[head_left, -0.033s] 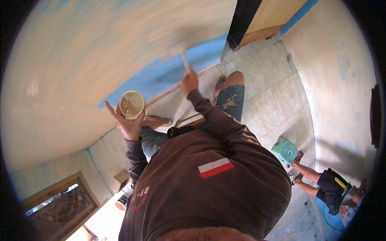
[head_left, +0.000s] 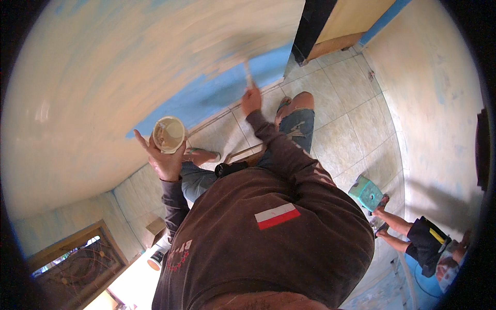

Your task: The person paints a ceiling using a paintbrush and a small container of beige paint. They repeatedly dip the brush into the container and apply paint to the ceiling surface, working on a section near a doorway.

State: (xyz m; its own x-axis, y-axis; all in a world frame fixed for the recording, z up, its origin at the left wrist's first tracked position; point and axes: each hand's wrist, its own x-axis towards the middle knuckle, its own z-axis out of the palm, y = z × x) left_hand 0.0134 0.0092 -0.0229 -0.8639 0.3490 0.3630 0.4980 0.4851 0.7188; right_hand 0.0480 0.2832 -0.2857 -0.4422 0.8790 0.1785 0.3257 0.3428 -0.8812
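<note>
My left hand [head_left: 164,164] is wrapped round a small round tub [head_left: 178,135] with cream-coloured paint inside, its mouth facing up. One finger sticks out beside the tub. In my right hand [head_left: 251,100] is a paintbrush [head_left: 248,76], slightly smeared by motion. The brush points at the wall [head_left: 129,67], over the lower blue band [head_left: 219,92]; I cannot tell whether its bristles touch. Streaky cream paint covers the wall above that band, with bluish patches showing through.
Pale floor tiles [head_left: 338,132] lie around my feet. A dark door frame [head_left: 309,31] stands at the far right end of the wall. To the right, another person [head_left: 426,243] is near a green plastic stool [head_left: 366,193]. A wooden-framed opening [head_left: 77,263] is at lower left.
My right hand and the paintbrush have shifted a little to the right along the wall. My left hand and the tub have stayed put.
</note>
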